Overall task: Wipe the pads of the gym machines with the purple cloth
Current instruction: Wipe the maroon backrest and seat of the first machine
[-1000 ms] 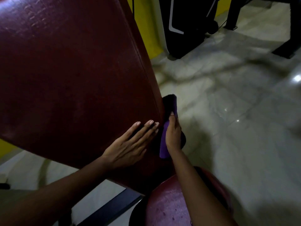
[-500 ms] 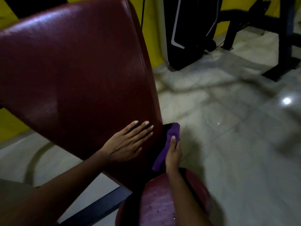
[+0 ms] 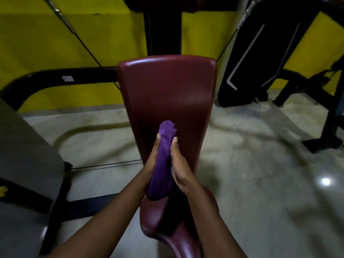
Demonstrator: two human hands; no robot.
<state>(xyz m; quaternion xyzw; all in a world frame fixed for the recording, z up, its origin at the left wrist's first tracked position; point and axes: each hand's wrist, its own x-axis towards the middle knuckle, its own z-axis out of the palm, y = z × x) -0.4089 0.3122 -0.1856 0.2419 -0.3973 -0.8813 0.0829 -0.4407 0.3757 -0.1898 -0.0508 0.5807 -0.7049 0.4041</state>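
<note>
At mid-frame my left hand (image 3: 153,162) and right hand (image 3: 181,169), fingers straight, sandwich the cloth (image 3: 163,157) between their palms before the pad (image 3: 167,90).

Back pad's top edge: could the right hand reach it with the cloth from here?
Probably yes. The right hand and left hand press the purple cloth between them low in front of the back pad, and the pad's face above is bare, nothing in the way.

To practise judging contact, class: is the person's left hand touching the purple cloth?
Touching. The head view shows the purple cloth pressed between the left hand and right hand, no gap on either side.
</note>
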